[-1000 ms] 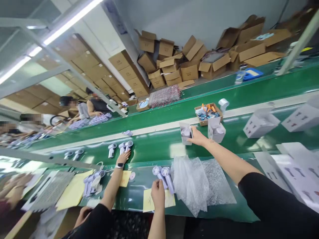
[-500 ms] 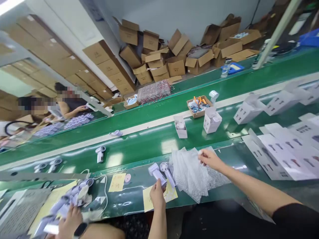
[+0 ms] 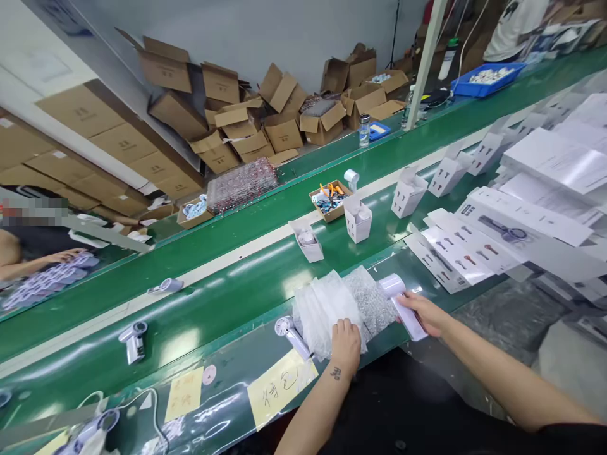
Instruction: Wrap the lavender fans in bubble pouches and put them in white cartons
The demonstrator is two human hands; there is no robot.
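While my right hand (image 3: 425,314) is closed on the lavender fan (image 3: 408,316) by the table (image 3: 227,379)'s near edge, my left hand (image 3: 346,344) lies on the bubble wrap (image 3: 320,306), perhaps pinching it, though I can't tell; light fingertips would separate thin layers best.

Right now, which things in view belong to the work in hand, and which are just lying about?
Likely in the work:
- lavender fan in the right hand
- bubble wrap under the left hand
- second fan beside it
- open white boxes

Seemingly lying about:
- bottle
- brown cartons behind
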